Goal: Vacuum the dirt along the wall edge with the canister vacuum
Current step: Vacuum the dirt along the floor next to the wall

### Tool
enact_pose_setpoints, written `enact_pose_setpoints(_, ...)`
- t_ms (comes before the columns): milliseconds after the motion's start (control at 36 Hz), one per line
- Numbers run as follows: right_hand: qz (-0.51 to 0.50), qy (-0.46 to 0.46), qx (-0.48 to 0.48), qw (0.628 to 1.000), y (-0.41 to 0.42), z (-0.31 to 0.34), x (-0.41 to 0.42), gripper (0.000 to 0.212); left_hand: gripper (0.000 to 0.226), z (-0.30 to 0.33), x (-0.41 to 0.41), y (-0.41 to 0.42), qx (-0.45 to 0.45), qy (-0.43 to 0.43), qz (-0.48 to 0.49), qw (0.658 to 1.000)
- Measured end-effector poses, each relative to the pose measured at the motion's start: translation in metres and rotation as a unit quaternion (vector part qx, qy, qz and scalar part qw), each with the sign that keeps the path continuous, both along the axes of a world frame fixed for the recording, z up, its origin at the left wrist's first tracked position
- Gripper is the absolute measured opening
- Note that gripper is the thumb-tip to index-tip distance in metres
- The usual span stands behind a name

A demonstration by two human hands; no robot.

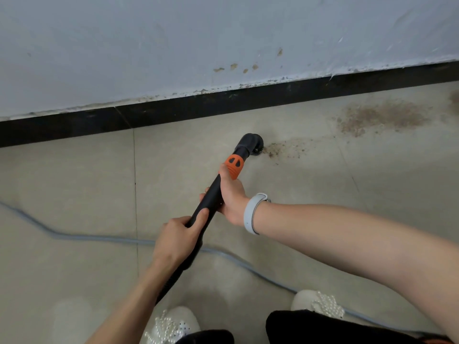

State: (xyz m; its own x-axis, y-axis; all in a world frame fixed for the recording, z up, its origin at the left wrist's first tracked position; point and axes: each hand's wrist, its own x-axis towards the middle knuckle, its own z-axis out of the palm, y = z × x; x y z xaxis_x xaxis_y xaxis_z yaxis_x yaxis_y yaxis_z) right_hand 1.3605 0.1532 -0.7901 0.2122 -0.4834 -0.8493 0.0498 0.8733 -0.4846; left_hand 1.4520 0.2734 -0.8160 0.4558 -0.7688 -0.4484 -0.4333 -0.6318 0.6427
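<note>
Your left hand [177,235] grasps the black vacuum wand [211,202] at frame centre, and your right hand [231,194] grips it higher up, just below the orange collar [233,166]. The brush nozzle [250,142] touches the near end of the dirt [372,117], which trails toward the upper right beside the black baseboard [223,101].

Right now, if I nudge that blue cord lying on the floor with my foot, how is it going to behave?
The blue cord is probably floppy: it lies in loose curves across the floor tiles, so a nudge should bend it rather than shift it whole. It looks thin and likely light. On the smooth tile it may slide easily, and it runs close to the shoe, so it could snag.
</note>
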Motion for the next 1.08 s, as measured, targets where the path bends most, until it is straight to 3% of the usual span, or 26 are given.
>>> enact_pose_setpoints(333,0.023,0.044,-0.034,0.998,0.0,-0.004,-0.018,0.05,0.078,-0.002,-0.012,-0.007,0.022,0.011,-0.022,0.999)
enact_pose_setpoints(611,-0.004,0.057,-0.048,0.997,-0.023,0.004,-0.035,0.042,0.072,-0.001,-0.028,-0.037,0.02,0.013,-0.042,0.999)
enact_pose_setpoints(861,-0.05,0.057,-0.01,0.997,-0.018,0.001,-0.05,0.048,0.066,0.002,-0.038,-0.036,0.032,0.003,-0.088,0.996)
enact_pose_setpoints(1083,-0.033,0.023,0.039,0.998,0.014,0.001,-0.037,0.053,0.067,-0.005,-0.021,0.003,0.042,0.017,-0.051,0.998)
